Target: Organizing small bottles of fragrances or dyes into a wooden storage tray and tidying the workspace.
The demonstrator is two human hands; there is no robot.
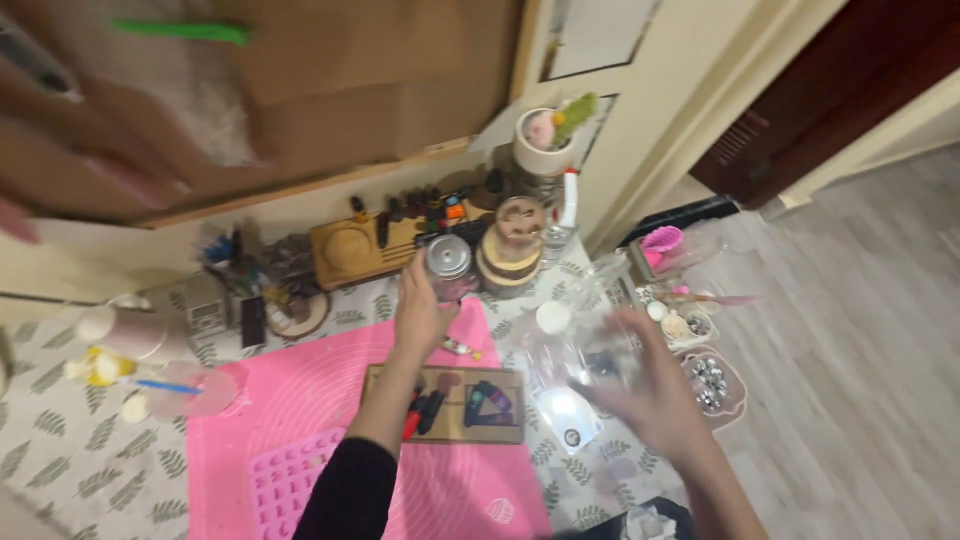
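At frame centre the left hand (420, 315) has its fingers clamped on a round metal-lidded glass jar (449, 266), while the blurred right hand (650, 390), fingers apart, touches crinkly clear plastic (570, 350) above the smooth pink mat (300, 400).

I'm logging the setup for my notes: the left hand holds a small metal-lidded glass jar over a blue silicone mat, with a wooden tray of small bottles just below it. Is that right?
Not quite: in the head view the mat is pink, not blue. The rest stands: the left hand holds the small metal-lidded glass jar, and the wooden tray of small bottles lies just below it.
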